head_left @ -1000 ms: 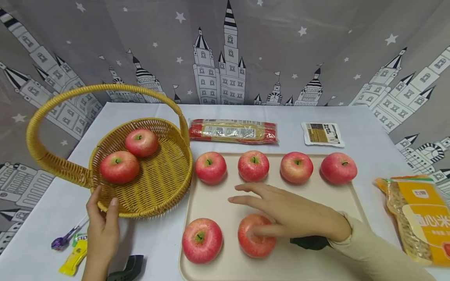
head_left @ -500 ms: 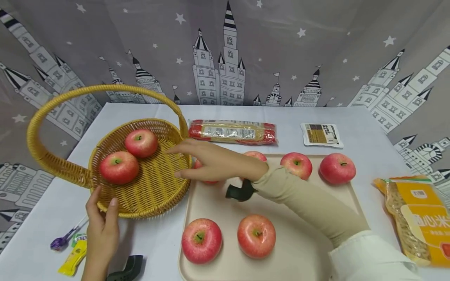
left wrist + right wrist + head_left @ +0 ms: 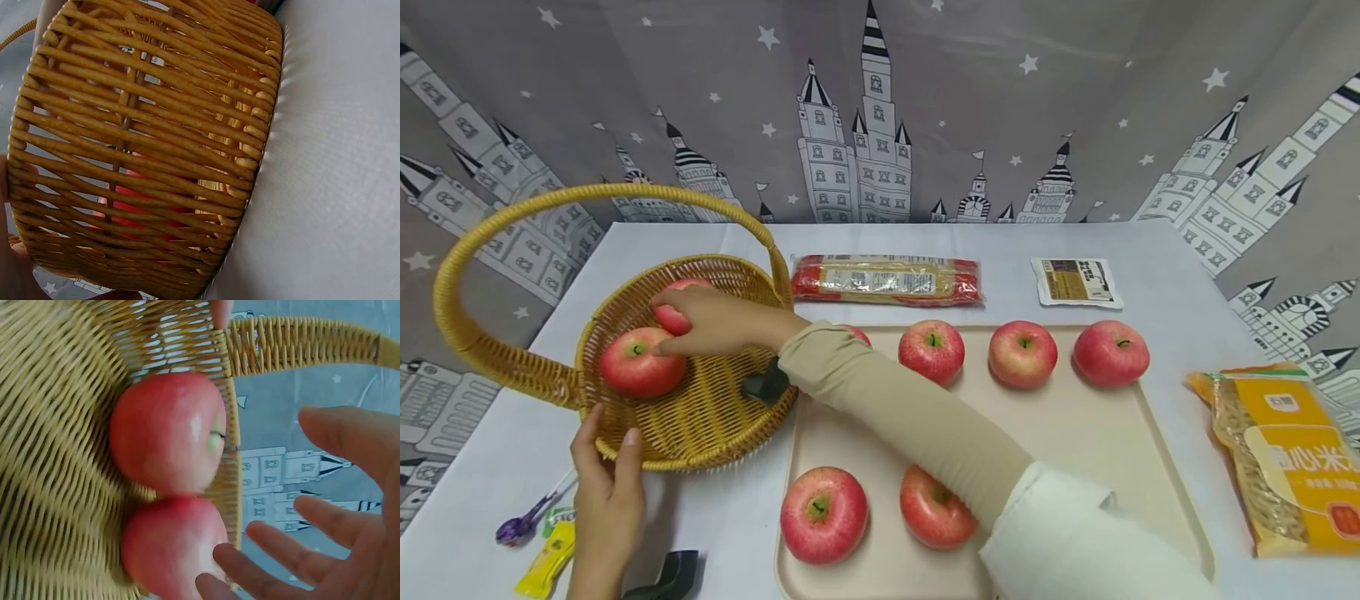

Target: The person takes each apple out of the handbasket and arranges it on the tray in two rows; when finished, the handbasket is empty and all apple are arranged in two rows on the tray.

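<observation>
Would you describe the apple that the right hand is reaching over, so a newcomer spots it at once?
Find the wicker basket left of the tray. It holds two apples; yours is the back apple, half hidden under the right hand, unlike the front apple.

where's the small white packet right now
In the head view, the small white packet lies far right on the table, beyond the tray, right of the long red pack.

This looks like a staged recording corner in a room rather than a working kitchen; a grey curtain [image 3: 1000, 100] printed with castles and stars hangs as a backdrop; the surface [image 3: 1157, 250] wears a plain white cloth; apples [image 3: 1111, 352] sit in neat rows on a beige tray [image 3: 1112, 433]; sealed food packets [image 3: 886, 279] and a wicker basket [image 3: 700, 417] lie about like props.
</observation>
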`<state>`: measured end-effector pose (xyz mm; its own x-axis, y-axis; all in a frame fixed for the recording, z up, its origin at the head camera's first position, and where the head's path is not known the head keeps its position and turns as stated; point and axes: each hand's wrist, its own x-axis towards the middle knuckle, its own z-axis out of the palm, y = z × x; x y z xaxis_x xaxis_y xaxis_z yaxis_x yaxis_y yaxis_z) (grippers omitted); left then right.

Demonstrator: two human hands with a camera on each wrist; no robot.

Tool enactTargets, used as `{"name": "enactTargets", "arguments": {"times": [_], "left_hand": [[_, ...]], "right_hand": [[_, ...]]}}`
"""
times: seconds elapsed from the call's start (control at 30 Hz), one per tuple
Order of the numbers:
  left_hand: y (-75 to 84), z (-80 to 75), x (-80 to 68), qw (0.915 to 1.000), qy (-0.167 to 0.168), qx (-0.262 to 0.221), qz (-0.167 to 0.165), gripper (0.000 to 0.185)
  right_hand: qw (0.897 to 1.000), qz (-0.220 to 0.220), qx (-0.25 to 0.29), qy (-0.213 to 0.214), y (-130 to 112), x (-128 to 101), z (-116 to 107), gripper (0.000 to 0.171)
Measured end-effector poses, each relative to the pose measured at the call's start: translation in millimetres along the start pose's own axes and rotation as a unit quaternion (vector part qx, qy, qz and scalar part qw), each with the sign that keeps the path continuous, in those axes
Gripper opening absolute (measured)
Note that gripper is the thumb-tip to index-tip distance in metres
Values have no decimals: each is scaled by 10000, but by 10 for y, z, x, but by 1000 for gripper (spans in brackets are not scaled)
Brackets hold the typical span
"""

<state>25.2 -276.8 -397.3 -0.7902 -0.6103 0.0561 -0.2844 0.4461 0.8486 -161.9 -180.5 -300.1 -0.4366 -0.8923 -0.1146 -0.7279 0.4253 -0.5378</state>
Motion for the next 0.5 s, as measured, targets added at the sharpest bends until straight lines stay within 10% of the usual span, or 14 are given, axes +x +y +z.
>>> {"name": "enactTargets", "arguments": {"times": [0.5], "left_hand": [[-12, -45, -15, 9998, -75, -139, 148, 55]], "right_hand": [[9987, -20, 481, -155, -9, 266, 431, 88]]}}
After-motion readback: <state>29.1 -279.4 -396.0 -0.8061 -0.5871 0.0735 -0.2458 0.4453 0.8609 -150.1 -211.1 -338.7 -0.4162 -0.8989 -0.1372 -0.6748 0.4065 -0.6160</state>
